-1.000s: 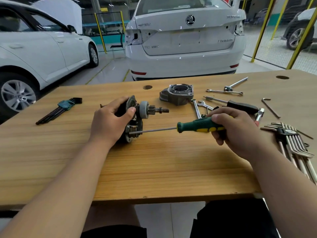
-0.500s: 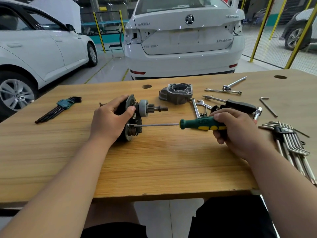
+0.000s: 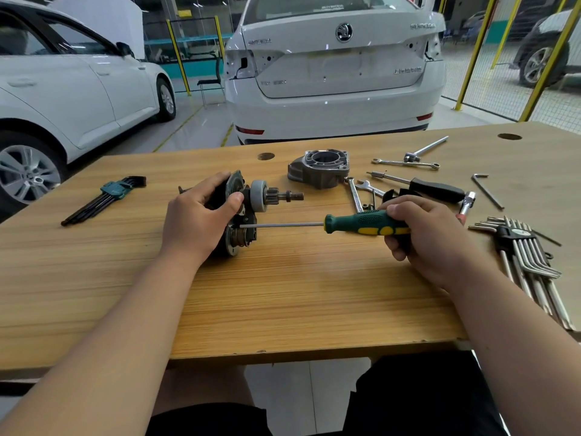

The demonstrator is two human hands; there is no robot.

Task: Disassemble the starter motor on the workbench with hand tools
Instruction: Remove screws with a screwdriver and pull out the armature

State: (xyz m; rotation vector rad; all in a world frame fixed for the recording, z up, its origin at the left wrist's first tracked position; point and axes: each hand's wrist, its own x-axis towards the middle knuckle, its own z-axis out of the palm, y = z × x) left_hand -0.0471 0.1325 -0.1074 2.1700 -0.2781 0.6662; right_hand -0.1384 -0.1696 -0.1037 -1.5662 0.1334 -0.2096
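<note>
- Dark metal starter motor with grey pinion shaft (image 3: 248,212) lies on its side on the wooden counter (image 3: 283,294), left of centre.
- Left hand (image 3: 198,221): fingers curled over the motor body, thumb pressed against the end plate.
- Right hand (image 3: 430,237): fingers wrapped round the handle of the green-and-yellow screwdriver (image 3: 361,223), whose tip touches the motor's lower end.
- Judgement: heavy, rigid, probably greasy, and round enough to roll. Grip the body, not the slim shaft.

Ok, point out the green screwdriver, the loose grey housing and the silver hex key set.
green screwdriver (image 3: 361,222): head view, on its green handle.
grey housing (image 3: 314,178): head view, on its near outer wall.
silver hex key set (image 3: 510,236): head view, on its black holder.
</note>
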